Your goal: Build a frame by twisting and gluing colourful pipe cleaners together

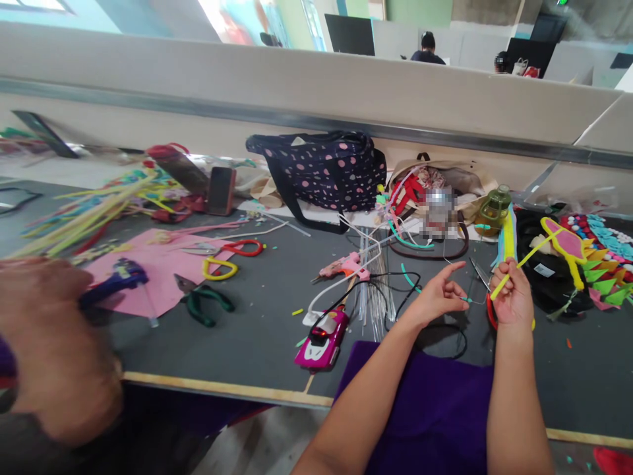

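1. Nearest, a purple cloth (420,409) lies between the person's two bare forearms. At the far left, a co-worker's blurred arm (64,369) reaches in beside a dark blue glue gun (116,280); blur hides how the fingers grip it.
2. On the dark grey tabletop (227,349), near its pale edge, sits a magenta plastic box (324,346) with a black cable around it.
3. The left hand (440,293) is held above the tabletop, index finger stretched out and apart from the thumb. A small teal piece (467,300) is at the thumb tip, on a thin wire (479,303); I cannot tell whether other fingers pinch it.
4. The right hand (513,297) has its fingers curled closed around a fuzzy yellow stem (527,262), which slants up rightward to a pink shape with a fuzzy yellow outline (566,244). Red-handled metal scissors (491,313) lie partly behind this hand.
5. Further left are green-handled pliers (202,300) on the tabletop, a pink sheet (143,284) and a pink glue gun (349,265).
6. Behind stand a navy patterned fabric bag (326,171) and a green translucent bottle (494,211), before a pale partition (198,72).
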`<state>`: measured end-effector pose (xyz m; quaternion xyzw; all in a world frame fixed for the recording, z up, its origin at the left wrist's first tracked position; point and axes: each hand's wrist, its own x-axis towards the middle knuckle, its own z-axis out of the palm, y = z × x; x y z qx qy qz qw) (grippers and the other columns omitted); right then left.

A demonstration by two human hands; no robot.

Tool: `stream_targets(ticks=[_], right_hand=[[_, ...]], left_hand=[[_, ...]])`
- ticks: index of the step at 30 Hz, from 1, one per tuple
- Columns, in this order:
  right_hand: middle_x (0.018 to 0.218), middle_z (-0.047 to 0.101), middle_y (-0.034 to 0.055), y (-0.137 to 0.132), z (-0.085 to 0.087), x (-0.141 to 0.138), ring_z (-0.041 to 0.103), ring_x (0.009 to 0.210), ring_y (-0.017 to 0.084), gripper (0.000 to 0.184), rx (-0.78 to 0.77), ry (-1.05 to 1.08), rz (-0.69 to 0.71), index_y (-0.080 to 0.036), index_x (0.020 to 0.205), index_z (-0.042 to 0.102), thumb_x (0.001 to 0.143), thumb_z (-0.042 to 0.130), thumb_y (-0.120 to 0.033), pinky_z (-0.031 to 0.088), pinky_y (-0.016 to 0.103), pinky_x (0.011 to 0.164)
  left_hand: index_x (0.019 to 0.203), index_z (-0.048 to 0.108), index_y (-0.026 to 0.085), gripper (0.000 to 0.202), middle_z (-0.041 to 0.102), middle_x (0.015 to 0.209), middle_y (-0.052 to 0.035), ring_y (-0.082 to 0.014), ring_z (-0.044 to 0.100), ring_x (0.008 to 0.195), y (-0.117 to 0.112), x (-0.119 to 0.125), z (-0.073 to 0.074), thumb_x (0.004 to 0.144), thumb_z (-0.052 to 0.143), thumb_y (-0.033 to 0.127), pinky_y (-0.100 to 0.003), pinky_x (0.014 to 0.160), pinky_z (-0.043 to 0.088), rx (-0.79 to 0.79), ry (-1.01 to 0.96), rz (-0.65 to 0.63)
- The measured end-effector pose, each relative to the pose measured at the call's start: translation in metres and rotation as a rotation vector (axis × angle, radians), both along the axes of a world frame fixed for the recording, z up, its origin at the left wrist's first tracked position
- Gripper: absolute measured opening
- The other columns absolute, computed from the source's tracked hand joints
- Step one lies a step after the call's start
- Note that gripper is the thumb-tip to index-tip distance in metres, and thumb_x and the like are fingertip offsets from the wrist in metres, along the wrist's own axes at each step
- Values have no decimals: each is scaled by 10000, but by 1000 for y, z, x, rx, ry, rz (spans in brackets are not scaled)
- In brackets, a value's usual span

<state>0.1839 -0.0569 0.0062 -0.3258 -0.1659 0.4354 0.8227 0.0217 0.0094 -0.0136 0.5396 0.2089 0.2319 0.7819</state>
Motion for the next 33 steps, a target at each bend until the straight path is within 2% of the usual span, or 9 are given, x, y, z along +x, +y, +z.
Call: stream_targets(ticks=[7,11,16,19,23,28,33], right_hand=[[763,612,-37,-1,-3,-1,336,434,-10,293,-36,-36,-56,-181,918,670,675,801,-279,283,67,312],[745,600,-33,-2,-3,2,344,448,-10,277,-13,6,-92,-154,898,676,674,801,-260,291,60,318],[676,540,-57,-5,-3,5,401,476,-2,236,30,-16,-114,-164,849,658,680,807,-235,338,77,379],[724,572,-37,-4,-2,2,477,535,19,245,36,-104,-138,-171,850,650,679,812,-237,397,116,445],[775,603,-19,-4,1,-4,532,614,53,290,37,-187,-155,-185,887,649,655,822,-200,459,174,541],[686,543,-47,-8,3,-4,448,528,31,323,33,-180,-133,-193,931,646,664,822,-240,361,118,431],[667,516,-53,-9,2,-2,394,473,22,270,-10,-192,-158,-191,906,635,710,787,-297,286,110,366]], left_hand=[[1411,385,204,936,619,762,16,-83,567,654,1,0,0,571,791,133,-216,659,431,19,-30,46],[1391,407,190,879,605,750,28,-75,556,635,2,1,-2,593,772,136,-204,633,423,43,-55,104],[1355,435,187,800,590,724,40,-100,615,621,4,-1,0,612,723,119,-207,600,441,55,-46,223],[1343,434,195,768,585,731,41,-134,660,629,5,-2,2,625,698,122,-218,584,467,34,-47,244],[1319,455,191,740,581,733,42,-134,668,621,6,-3,3,622,691,110,-216,577,482,30,-40,256],[1315,464,186,750,577,742,43,-143,672,617,7,-3,2,608,703,112,-220,561,486,20,-41,243],[1311,470,185,748,576,741,45,-133,664,602,5,-3,3,611,726,122,-218,560,485,27,-32,230]])
